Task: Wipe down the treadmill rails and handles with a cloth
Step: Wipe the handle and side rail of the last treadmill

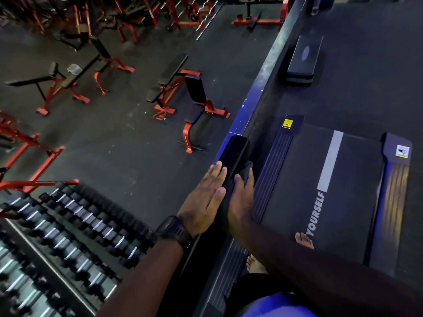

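A dark rubber gym floor (137, 145) with red benches (194, 99) and a dumbbell rack (68, 225) spreads to our left; we stand barefoot on the treadmill belt (354, 191). Our left hand (206, 202) (a watch (174, 229) on its wrist) lies flat, fingers straight, against the black handrail (235, 149). Our right hand (242, 197) grips a dark cloth (246, 169) against the rail's inner side.

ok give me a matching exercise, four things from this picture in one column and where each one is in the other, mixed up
1 cloth
2 watch
3 dumbbells
4 step platform

a on the left arm
b on the floor beyond the treadmill
c in rows at lower left
d on the rail, under the right hand

Pairs: 1-d, 2-a, 3-c, 4-b
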Available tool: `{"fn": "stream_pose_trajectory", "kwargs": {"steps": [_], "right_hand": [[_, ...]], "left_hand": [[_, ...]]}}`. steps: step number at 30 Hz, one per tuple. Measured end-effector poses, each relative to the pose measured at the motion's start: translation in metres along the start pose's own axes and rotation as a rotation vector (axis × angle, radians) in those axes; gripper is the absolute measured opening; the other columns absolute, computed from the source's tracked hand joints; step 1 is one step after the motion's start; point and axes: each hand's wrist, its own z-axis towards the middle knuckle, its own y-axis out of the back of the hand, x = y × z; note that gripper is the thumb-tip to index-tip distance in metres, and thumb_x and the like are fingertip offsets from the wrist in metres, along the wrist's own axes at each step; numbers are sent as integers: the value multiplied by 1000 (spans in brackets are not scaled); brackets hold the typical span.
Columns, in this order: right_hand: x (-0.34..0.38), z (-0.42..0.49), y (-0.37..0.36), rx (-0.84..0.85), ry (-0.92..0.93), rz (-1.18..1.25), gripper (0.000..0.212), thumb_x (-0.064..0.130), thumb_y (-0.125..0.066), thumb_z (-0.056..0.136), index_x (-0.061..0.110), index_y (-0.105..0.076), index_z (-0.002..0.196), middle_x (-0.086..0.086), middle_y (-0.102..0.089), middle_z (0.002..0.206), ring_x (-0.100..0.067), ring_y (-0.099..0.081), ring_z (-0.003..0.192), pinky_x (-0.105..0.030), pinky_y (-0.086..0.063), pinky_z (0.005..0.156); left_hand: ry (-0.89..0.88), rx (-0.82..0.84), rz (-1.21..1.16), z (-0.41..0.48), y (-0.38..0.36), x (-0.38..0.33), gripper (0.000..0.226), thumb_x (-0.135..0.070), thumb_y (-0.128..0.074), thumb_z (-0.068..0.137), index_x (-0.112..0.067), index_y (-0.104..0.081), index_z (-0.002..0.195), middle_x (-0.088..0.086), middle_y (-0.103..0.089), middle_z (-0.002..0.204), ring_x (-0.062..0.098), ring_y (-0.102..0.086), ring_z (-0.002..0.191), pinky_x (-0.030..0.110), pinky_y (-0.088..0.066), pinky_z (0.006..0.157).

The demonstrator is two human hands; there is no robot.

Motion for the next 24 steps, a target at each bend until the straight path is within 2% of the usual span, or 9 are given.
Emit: {"fn": "stream_pose_trajectory", "kwargs": {"steps": [3, 4, 9, 11, 13, 15, 18, 20, 24], "right_hand": [[1, -10, 0, 52, 309, -61, 64, 41, -47, 99, 31, -28, 159, 19, -29, 160, 1, -29, 147, -25, -25, 119], [1, -5, 1, 51, 337, -72, 65, 42, -47, 98, 30, -29, 159, 21, -28, 159, 4, -27, 147, -22, -23, 119], [-5, 10, 0, -4, -24, -13, 57, 34, -47, 105, 29, -30, 159, 7, -36, 161, -10, -36, 145, -36, -28, 122], [-3, -10, 1, 36, 29, -41, 60, 37, -46, 104, 31, -26, 160, 8, -30, 163, -5, -32, 146, -30, -26, 121], [2, -22, 4, 90, 232, -77, 66, 44, -44, 98, 34, -24, 160, 14, -23, 164, 5, -24, 146, -20, -22, 119], [3, -15, 5, 90, 308, -97, 68, 46, -42, 95, 34, -25, 160, 15, -23, 163, 4, -23, 147, -20, -20, 120], [-11, -8, 3, 7, 65, -31, 62, 44, -43, 100, 36, -27, 159, 13, -28, 163, -4, -31, 146, -30, -25, 121], [-17, -27, 3, 41, -48, -34, 58, 42, -43, 104, 38, -24, 160, 9, -26, 165, -8, -30, 148, -30, -25, 119], [-17, -48, 11, 148, 423, -117, 64, 46, -41, 99, 32, -25, 159, 5, -22, 167, -4, -18, 153, -24, -18, 122]], "left_hand": [[7, -15, -15, -3, 0, 1, 62, -43, -21, 104, -11, -24, 157, -2, -9, 167, 6, -1, 153, 28, -6, 125], [14, -16, -22, -5, 0, 0, 62, -42, -22, 104, -11, -24, 157, -2, -10, 167, 6, -2, 153, 28, -6, 125], [52, -19, -8, -9, 0, -7, 62, -42, -22, 103, -11, -23, 157, 0, -11, 167, 7, -3, 154, 27, -6, 125], [61, -19, -24, -10, 2, -8, 61, -41, -22, 103, -10, -24, 156, 0, -12, 167, 8, -4, 154, 26, -7, 125], [63, -26, -51, -12, 3, -7, 59, -39, -24, 104, -10, -26, 156, -1, -14, 166, 8, -6, 154, 25, -7, 124], [65, -21, -74, -16, 2, -7, 57, -36, -25, 104, -11, -27, 155, -1, -14, 166, 9, -6, 154, 25, -7, 124], [62, -6, -57, -26, 1, -6, 57, -35, -24, 105, -10, -25, 156, -2, -13, 167, 11, -5, 154, 27, -7, 125], [60, -10, -42, -33, 1, -4, 57, -34, -24, 105, -9, -25, 156, -1, -12, 167, 12, -5, 154, 28, -8, 125], [67, -20, 0, -46, 0, -2, 58, -35, -24, 105, -8, -25, 156, 0, -13, 167, 11, -6, 154, 31, -9, 125]]}}
